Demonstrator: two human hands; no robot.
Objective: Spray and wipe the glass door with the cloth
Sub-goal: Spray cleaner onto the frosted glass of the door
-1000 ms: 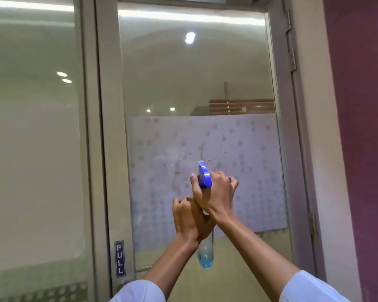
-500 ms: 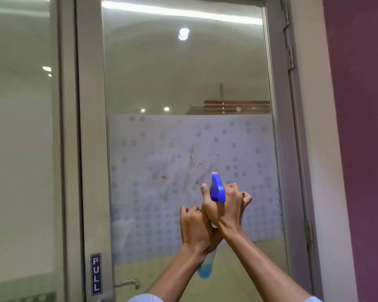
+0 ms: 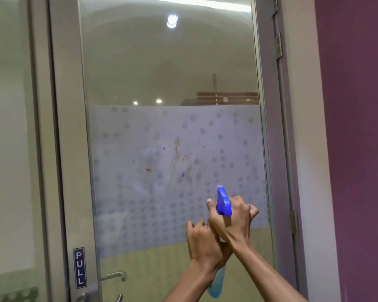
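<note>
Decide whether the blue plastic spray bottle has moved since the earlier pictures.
Yes: the blue plastic spray bottle shifted down and right relative to the brown stains.

spray bottle (image 3: 224,202) seemingly before glass door (image 3: 170,136)

My door (image 3: 172,62) carries a dotted film (image 3: 140,203) across its glass. Brown streaks (image 3: 176,152) and purple spots (image 3: 182,175) sit on it.
</note>
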